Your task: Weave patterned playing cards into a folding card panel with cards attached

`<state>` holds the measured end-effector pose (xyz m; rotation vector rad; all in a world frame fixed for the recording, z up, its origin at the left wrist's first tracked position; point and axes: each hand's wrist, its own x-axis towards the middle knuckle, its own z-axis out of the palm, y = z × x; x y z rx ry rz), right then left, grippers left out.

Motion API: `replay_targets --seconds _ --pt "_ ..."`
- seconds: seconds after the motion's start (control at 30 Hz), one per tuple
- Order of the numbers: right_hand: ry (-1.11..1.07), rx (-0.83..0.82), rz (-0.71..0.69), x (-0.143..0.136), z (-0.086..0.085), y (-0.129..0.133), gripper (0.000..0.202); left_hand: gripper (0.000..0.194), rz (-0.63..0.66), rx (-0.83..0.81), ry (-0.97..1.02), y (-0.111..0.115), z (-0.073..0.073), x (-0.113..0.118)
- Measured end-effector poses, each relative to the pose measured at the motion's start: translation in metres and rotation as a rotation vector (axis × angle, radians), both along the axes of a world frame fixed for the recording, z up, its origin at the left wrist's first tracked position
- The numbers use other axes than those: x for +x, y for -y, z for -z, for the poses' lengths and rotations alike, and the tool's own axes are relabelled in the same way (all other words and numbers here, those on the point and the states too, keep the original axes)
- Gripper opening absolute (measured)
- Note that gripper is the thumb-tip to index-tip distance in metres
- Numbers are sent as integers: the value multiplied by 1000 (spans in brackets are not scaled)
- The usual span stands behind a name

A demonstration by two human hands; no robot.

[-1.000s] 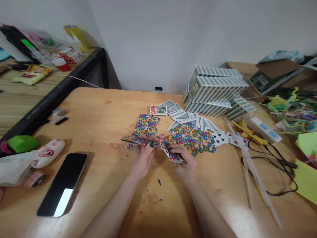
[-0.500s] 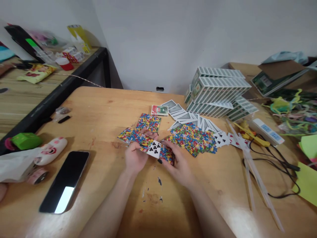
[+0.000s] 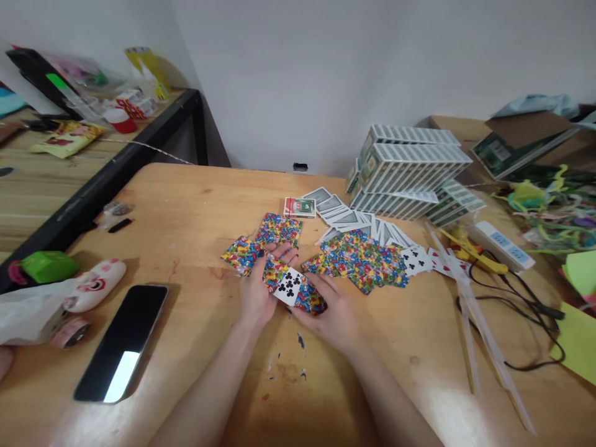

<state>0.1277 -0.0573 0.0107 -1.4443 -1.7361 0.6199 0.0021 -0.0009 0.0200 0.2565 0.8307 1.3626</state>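
My left hand point(image 3: 259, 292) grips the left end of a strip made of a colourful speckled piece point(image 3: 275, 272) and a white playing card point(image 3: 287, 285) printed with black clubs. My right hand point(image 3: 328, 310) pinches the other end, where a second speckled piece point(image 3: 311, 300) shows beside the card. How the parts join is hidden by the fingers. Just beyond the hands, more speckled pieces point(image 3: 279, 228) lie on the table, and a wider overlapping spread of speckled pieces point(image 3: 365, 261) is to the right.
Fanned grey-backed playing cards point(image 3: 344, 217) lie behind, near a card box point(image 3: 300, 207) and stacked striped boxes point(image 3: 414, 167). A phone point(image 3: 121, 341) is at left. On the right are a power strip point(image 3: 501, 243), a yellow glue gun point(image 3: 472, 251) and clear glue sticks point(image 3: 484, 335).
The held strip has tilted, its right end lower, and more of the left speckled piece shows. My left thumb has moved up off the card's edge, and my right fingers have slid down slightly.
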Motion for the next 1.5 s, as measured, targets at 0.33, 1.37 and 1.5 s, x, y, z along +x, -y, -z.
replay_targets --seconds 0.33,1.37,1.5 --pt "63 -3 3 1 -1 -1 46 30 -39 42 -34 0 1 4" --pt "70 30 -6 -1 1 1 51 23 -63 -54 -38 1 -6 5" --pt "60 45 -15 -1 3 1 51 24 -58 -66 -18 2 -5 5"
